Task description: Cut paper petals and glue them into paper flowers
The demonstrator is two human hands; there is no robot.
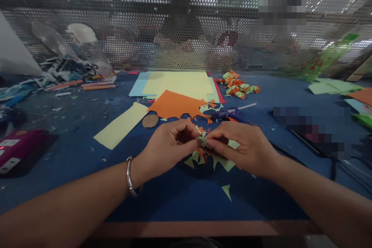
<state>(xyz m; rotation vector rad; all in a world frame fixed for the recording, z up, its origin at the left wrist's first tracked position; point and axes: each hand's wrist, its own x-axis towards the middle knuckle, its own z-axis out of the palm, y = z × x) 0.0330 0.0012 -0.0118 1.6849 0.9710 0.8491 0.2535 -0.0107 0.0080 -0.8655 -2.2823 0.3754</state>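
Between thumb and fingertips, my left hand (174, 141) and my right hand (238, 141) pinch a small pale green paper piece (202, 140) from both sides. The fingers partly cover it, so its full shape is hidden. Beneath the hands lie green paper scraps (229, 164) and bits of orange. Just beyond them is an orange sheet (171, 104) with rounded bites cut from its near edge. A brown disc (150, 121) rests left of the hands, beside a pale yellow-green strip (120, 126). Behind my right hand lies a blue pen-like tool (222, 114) with a pale tip.
Stacked coloured sheets (180, 84) lie at the back, with a pile of orange and green paper pieces (240, 87) to their right. A bottle (94, 54) and clutter stand at left, near a magenta box (21, 149). At right are a green bottle (329, 58) and a phone (310, 135).
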